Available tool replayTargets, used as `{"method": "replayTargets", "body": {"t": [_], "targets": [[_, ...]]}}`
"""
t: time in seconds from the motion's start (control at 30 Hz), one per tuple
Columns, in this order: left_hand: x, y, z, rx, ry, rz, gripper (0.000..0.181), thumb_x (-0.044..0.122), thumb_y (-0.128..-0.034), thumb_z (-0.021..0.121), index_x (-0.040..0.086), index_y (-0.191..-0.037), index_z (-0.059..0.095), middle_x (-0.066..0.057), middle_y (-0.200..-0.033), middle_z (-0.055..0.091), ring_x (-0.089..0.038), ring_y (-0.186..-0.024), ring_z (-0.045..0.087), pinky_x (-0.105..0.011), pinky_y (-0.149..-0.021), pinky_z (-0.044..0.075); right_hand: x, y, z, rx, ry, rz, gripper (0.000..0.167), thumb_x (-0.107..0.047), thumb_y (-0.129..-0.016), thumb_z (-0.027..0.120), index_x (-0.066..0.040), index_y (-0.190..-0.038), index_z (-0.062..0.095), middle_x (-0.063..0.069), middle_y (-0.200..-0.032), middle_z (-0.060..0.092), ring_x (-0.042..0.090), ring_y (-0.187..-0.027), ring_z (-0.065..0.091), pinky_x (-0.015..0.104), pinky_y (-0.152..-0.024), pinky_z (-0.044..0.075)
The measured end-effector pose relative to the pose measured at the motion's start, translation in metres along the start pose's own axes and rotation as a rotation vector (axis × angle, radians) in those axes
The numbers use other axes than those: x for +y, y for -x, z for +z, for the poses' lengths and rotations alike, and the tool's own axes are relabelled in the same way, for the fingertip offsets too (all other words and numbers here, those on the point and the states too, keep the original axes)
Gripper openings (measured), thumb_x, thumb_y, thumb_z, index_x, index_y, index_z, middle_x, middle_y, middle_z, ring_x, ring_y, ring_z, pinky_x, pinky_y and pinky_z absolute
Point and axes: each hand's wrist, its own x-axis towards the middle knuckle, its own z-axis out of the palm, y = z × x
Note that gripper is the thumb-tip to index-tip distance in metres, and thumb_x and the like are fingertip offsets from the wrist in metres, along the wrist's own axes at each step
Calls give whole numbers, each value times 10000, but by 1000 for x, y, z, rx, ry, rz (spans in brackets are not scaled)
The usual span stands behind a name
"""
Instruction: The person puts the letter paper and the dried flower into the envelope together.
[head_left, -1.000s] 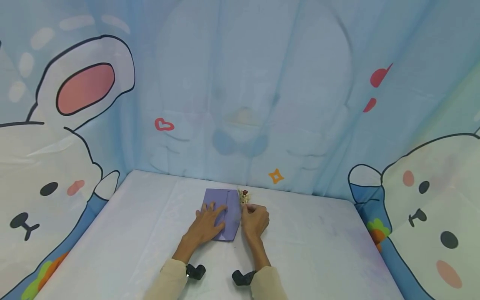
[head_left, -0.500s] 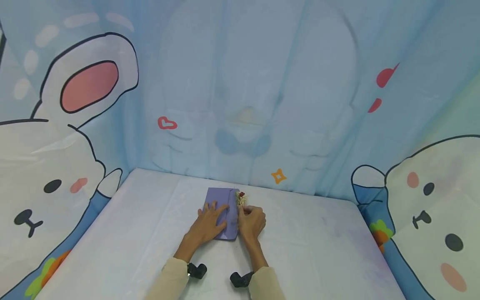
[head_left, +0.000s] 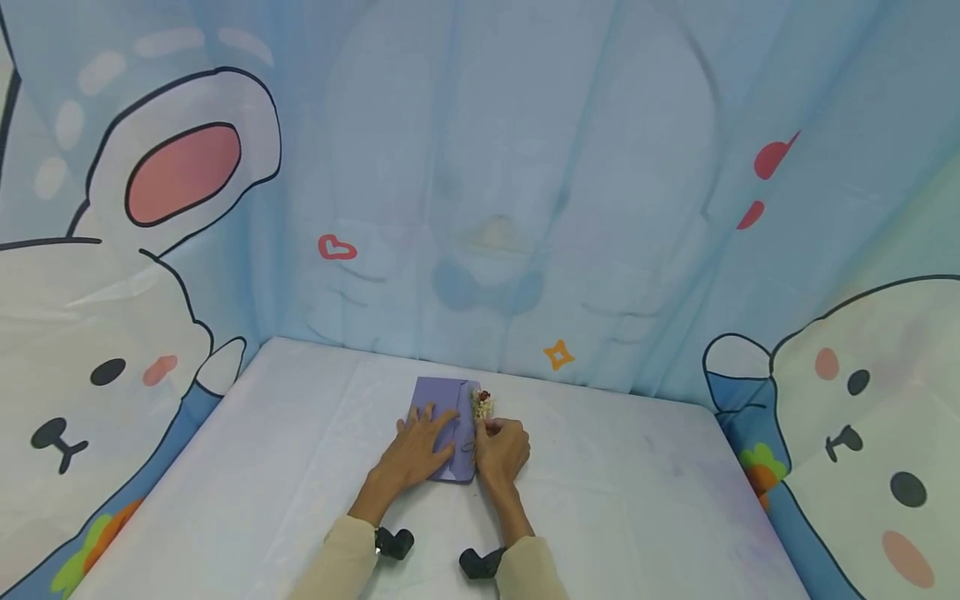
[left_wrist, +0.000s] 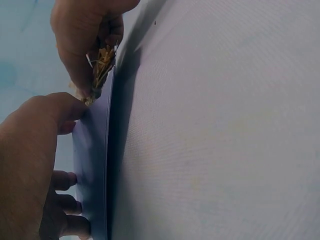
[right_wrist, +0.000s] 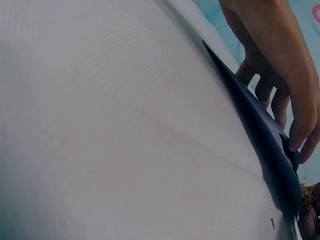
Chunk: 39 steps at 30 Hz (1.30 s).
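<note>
A purple envelope (head_left: 442, 390) lies on the white table. My left hand (head_left: 416, 442) rests on it with fingers spread; the left wrist view shows the thumb at the near end of the envelope (left_wrist: 92, 155). At the envelope's right edge, a small bunch of dried flowers (head_left: 483, 403) has cream blooms and a dark red one. My right hand (head_left: 502, 450) pinches this bunch between thumb and fingers, with its thin stems (left_wrist: 103, 62) reaching over the purple surface. Only a little of the bunch (right_wrist: 307, 197) shows in the right wrist view.
The white tabletop (head_left: 615, 492) spreads around the envelope. Behind and beside it hangs a light blue curtain (head_left: 495, 167) with cartoon animals. A black wrist camera (head_left: 395, 543) sits at the left wrist, another black camera (head_left: 482, 563) at the right.
My right hand has shifted slightly left, bringing the dried flowers from beside the envelope to its right edge, with stems over it. My left hand stays spread on the envelope.
</note>
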Motion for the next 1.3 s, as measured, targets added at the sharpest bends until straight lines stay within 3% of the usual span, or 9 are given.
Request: {"method": "replayTargets", "body": {"t": [0.3, 0.5, 0.77, 0.93, 1.1, 1.3], "targets": [[3, 2, -2, 5, 47, -1, 569, 352, -1019, 650, 272, -1576, 564, -346, -1636, 461, -675, -1494, 399, -825, -1115, 344, -3, 4, 2, -35, 29, -43, 74, -82, -867, 873, -48, -803, 858, 99, -685, 790, 229, -559, 717, 476, -652, 593], [3, 2, 0, -6, 16, -6, 576, 378, -1029, 649, 277, -1587, 547, -333, -1657, 449, -670, -1507, 393, -833, -1139, 337, -6, 8, 5, -66, 13, -92, 63, -68, -860, 871, -41, -804, 861, 102, -683, 790, 224, -558, 715, 467, -637, 589], [0, 1, 3, -20, -12, -3, 581, 380, -1048, 633, 296, -1611, 518, -311, -1662, 443, -657, -1496, 415, -815, -1128, 364, -7, 9, 9, -152, 5, -104, 91, -118, -909, 867, -37, -867, 870, 94, -723, 804, 189, -590, 708, 388, -617, 550], [0, 1, 3, -20, -29, -5, 591, 406, -1065, 615, 292, -1633, 498, -308, -1672, 437, -656, -1503, 409, -813, -1143, 358, -7, 7, 9, -230, -52, -140, 111, -80, -964, 799, 13, -960, 858, 129, -789, 818, 144, -602, 669, 297, -564, 501], [5, 2, -6, -17, 17, -6, 598, 401, -1055, 604, 252, -1626, 510, -339, -1669, 428, -679, -1505, 387, -831, -1141, 342, -5, 7, 7, -221, -113, -151, 187, 9, -968, 750, 78, -1136, 794, 185, -962, 791, 245, -803, 730, 367, -734, 590], [6, 3, -9, -1, 33, 16, 591, 384, -1032, 625, 255, -1601, 534, -341, -1630, 461, -671, -1466, 423, -830, -1077, 380, -5, 4, 5, -292, -104, -184, 385, 40, -934, 763, 115, -1307, 707, 238, -1134, 684, 330, -1024, 640, 471, -908, 540]]}}
